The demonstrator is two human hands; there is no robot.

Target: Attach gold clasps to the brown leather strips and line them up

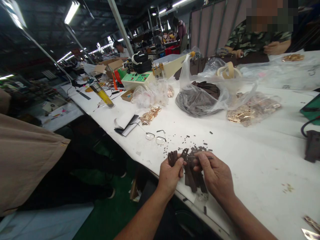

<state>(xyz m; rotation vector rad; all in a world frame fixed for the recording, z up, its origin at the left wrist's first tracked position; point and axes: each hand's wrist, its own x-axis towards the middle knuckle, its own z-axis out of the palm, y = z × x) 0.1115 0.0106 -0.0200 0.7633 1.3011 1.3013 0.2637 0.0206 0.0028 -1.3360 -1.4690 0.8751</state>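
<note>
My left hand is closed around several dark brown straps, folded side by side. From between its thumb and fingers one strap end with holes sticks up. My right hand pinches a thin, dark, rod-like tool, its tip pointing left at that strap end. Whether the tip sits in a hole I cannot tell. Below and between my hands more brown straps lie on the table near its edge. Small dark cut-out bits are scattered just beyond my fingers.
On the white table lie eyeglasses, gold metal pieces, a plastic bag of brown parts and a bag of gold hardware. A green-panelled machine stands farther back. Across the table sits a co-worker; another person stands left.
</note>
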